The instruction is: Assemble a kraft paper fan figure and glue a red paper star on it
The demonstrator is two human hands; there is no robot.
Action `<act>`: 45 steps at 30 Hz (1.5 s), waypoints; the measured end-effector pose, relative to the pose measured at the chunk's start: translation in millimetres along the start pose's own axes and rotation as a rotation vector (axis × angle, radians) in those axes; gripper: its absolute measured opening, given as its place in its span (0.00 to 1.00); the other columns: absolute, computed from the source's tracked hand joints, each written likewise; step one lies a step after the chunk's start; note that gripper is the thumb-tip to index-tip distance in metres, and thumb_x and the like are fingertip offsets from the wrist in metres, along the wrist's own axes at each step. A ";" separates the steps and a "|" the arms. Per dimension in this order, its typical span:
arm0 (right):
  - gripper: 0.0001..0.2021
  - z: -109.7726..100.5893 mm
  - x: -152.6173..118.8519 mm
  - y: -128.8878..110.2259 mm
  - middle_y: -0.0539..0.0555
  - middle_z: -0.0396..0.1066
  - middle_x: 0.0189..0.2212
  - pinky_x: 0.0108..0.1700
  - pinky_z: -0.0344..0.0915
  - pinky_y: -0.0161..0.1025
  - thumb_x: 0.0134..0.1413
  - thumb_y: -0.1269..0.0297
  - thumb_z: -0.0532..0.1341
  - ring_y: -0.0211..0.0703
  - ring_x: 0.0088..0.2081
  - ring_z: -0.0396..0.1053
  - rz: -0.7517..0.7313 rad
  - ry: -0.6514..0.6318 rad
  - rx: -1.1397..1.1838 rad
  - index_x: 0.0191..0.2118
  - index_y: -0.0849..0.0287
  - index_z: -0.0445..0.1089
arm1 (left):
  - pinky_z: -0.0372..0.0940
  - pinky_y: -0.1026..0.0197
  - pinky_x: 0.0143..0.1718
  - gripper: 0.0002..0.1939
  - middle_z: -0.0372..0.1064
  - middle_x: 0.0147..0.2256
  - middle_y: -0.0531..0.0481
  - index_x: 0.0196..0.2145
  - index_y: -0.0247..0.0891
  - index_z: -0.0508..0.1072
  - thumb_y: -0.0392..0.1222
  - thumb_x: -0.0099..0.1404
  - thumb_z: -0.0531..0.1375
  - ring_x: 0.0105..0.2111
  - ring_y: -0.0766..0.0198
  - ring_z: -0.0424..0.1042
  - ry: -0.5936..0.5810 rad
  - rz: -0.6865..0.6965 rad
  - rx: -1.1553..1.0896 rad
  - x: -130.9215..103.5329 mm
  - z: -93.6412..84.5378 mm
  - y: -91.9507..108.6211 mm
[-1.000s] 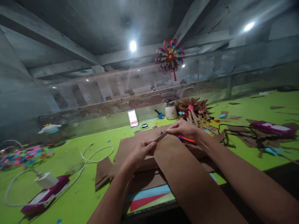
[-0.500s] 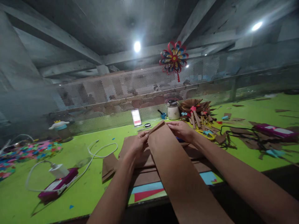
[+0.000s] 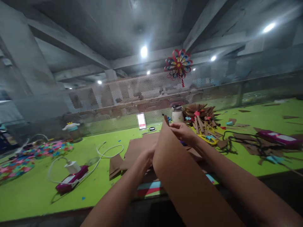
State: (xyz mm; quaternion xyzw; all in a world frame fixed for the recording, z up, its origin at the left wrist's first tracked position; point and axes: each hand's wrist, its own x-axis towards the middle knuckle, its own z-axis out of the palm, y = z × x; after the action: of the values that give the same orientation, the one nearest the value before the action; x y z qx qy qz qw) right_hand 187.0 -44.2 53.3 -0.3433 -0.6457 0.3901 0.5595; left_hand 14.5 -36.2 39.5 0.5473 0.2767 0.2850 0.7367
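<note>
A long strip of brown kraft paper [image 3: 183,176] slopes from my hands down past the table's front edge, its far end bent and turned on edge. At that end my right hand [image 3: 183,130] is closed, fingers pinching the paper's right edge near the top. Behind the strip's left side is my left hand [image 3: 149,154]; the paper hides its fingers, so their grip cannot be made out. Beneath both hands lie more flat brown paper sheets [image 3: 139,146], with a smaller folded brown piece [image 3: 115,166] to their left.
A white cable runs to a plugged-in purple power strip [image 3: 72,179] at left, near scattered colourful stars [image 3: 47,153]. At the back stand a phone [image 3: 141,121] and a pale jar [image 3: 177,115]. Brown paper crafts [image 3: 199,118] and black cord [image 3: 230,140] lie to the right.
The strip's far end has turned from lying broad and flat to standing more on edge. My left hand's fingers have gone behind the paper. The view has shifted slightly left.
</note>
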 end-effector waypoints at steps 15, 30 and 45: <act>0.07 4.8 19.0 -27.5 0.44 0.56 0.12 0.21 0.44 0.30 0.33 0.66 0.61 0.29 0.19 0.50 0.067 -0.268 -0.508 0.15 0.64 0.67 | 0.61 0.62 0.37 0.21 0.70 0.39 0.43 0.40 0.35 0.72 0.50 0.51 0.62 0.38 0.61 0.67 0.221 0.383 0.488 -25.8 -23.1 31.0; 0.16 -9.1 5.5 45.2 0.52 0.70 0.24 0.30 0.60 0.34 0.38 0.57 0.62 0.37 0.27 0.64 0.026 -0.149 -0.375 0.31 0.65 0.73 | 0.53 0.66 0.20 0.09 0.63 0.15 0.52 0.20 0.32 0.72 0.42 0.48 0.61 0.17 0.69 0.59 0.172 0.328 0.692 8.8 -50.7 2.4; 0.13 -9.0 -8.9 36.1 0.50 0.66 0.20 0.23 0.56 0.32 0.35 0.63 0.65 0.32 0.21 0.59 0.167 -0.059 -0.119 0.31 0.65 0.74 | 0.58 0.66 0.27 0.09 0.72 0.26 0.51 0.28 0.38 0.77 0.39 0.52 0.57 0.27 0.63 0.66 0.308 0.484 0.923 4.6 -42.9 -6.3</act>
State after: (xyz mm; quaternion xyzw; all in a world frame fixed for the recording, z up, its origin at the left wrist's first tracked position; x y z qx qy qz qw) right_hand 197.5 -34.3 17.8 -0.4167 -0.6532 0.4062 0.4845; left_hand -12.5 -6.5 22.3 0.8139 0.3440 0.3723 0.2839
